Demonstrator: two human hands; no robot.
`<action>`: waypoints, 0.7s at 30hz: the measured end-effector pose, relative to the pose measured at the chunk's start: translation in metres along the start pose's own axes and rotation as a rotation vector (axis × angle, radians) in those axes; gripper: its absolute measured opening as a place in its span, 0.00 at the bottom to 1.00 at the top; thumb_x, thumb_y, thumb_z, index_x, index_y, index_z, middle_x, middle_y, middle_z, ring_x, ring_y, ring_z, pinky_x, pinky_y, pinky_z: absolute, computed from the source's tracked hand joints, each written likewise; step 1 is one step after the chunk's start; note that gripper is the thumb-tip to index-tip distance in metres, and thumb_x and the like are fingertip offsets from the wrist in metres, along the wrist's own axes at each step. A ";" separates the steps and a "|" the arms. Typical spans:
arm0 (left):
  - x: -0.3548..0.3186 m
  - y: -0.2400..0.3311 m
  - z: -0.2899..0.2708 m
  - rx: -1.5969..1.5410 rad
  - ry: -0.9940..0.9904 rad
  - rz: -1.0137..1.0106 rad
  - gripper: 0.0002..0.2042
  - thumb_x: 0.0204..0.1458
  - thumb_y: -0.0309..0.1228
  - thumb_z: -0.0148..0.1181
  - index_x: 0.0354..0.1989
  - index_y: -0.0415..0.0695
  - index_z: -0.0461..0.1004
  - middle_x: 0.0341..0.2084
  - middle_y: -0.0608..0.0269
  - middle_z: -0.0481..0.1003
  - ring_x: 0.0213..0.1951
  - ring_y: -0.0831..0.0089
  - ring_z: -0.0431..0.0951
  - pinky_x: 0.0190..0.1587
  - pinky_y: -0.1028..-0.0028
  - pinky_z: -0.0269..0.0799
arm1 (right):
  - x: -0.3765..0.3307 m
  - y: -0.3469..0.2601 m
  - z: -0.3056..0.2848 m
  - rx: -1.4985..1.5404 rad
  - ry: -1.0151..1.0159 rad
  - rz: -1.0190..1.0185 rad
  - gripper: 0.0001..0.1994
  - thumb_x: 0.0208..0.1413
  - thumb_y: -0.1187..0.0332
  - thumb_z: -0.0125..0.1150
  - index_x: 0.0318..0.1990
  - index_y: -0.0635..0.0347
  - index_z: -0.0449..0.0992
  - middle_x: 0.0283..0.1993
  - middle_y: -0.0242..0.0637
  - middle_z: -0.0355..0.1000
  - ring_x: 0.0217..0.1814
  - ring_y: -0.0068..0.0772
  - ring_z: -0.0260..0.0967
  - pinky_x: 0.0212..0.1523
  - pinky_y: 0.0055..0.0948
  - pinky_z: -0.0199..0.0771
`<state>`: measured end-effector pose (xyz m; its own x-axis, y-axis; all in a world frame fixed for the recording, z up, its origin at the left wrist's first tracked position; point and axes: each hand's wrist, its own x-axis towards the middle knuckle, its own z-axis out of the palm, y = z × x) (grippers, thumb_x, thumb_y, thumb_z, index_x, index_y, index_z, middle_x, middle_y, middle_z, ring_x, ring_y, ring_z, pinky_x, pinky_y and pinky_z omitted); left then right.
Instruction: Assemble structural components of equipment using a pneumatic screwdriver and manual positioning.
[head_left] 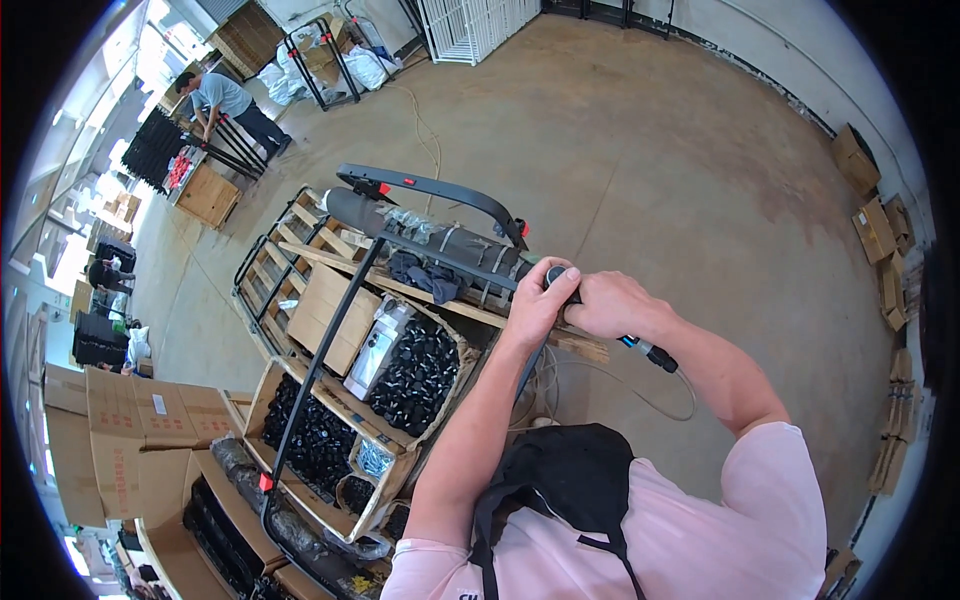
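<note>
My left hand [538,308] is closed around the end of a black tubular frame [430,187], beside a padded grey bar [465,246] on which the frame lies. Just to its right, my right hand [612,303] is closed on a hose-fed hand tool [630,342], whose body is mostly hidden by the fingers. A black connector and a thin hose [690,400] trail from it. Between the two hands shows a rounded black piece [562,284]; whether it belongs to the tool or the frame I cannot tell. Red clips sit along the frame.
Left of me, open boxes hold many small black parts [408,375], next to a cardboard sheet [335,318] and dark cloth [428,277]. Large cartons [150,415] stand lower left. A co-worker [228,100] bends over black tubes farther off. Boxes [875,230] line the right wall.
</note>
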<state>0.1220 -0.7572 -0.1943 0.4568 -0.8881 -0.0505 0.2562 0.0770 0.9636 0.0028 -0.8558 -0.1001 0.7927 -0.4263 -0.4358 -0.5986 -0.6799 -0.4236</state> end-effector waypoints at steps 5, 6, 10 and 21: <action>0.002 -0.012 -0.003 -0.038 -0.021 0.010 0.12 0.65 0.37 0.65 0.44 0.40 0.78 0.32 0.73 0.74 0.36 0.83 0.70 0.40 0.77 0.70 | 0.006 0.003 0.007 -0.007 -0.010 0.040 0.21 0.54 0.56 0.57 0.37 0.70 0.83 0.39 0.58 0.81 0.44 0.59 0.81 0.48 0.52 0.79; 0.003 -0.014 -0.002 -0.052 -0.024 0.002 0.12 0.65 0.38 0.65 0.44 0.40 0.78 0.33 0.72 0.74 0.36 0.83 0.70 0.40 0.77 0.70 | 0.006 0.004 0.008 0.000 0.001 0.054 0.21 0.54 0.55 0.58 0.37 0.70 0.83 0.39 0.57 0.82 0.43 0.56 0.81 0.46 0.50 0.80; 0.006 -0.020 -0.005 -0.038 -0.025 0.030 0.13 0.64 0.38 0.66 0.43 0.40 0.79 0.32 0.72 0.75 0.36 0.82 0.71 0.40 0.76 0.71 | 0.007 -0.007 -0.002 0.025 -0.145 0.167 0.20 0.53 0.57 0.58 0.36 0.68 0.83 0.36 0.52 0.82 0.41 0.48 0.82 0.42 0.45 0.80; 0.009 -0.009 -0.013 0.010 -0.099 0.016 0.13 0.65 0.39 0.65 0.47 0.41 0.78 0.33 0.72 0.75 0.35 0.83 0.71 0.39 0.76 0.70 | 0.022 -0.002 0.019 0.199 -0.071 0.159 0.11 0.43 0.67 0.64 0.30 0.67 0.80 0.32 0.42 0.80 0.35 0.37 0.77 0.35 0.40 0.74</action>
<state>0.1347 -0.7602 -0.2069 0.3744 -0.9272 -0.0093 0.2403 0.0874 0.9668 0.0196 -0.8526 -0.1236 0.6808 -0.4710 -0.5609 -0.7316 -0.4742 -0.4898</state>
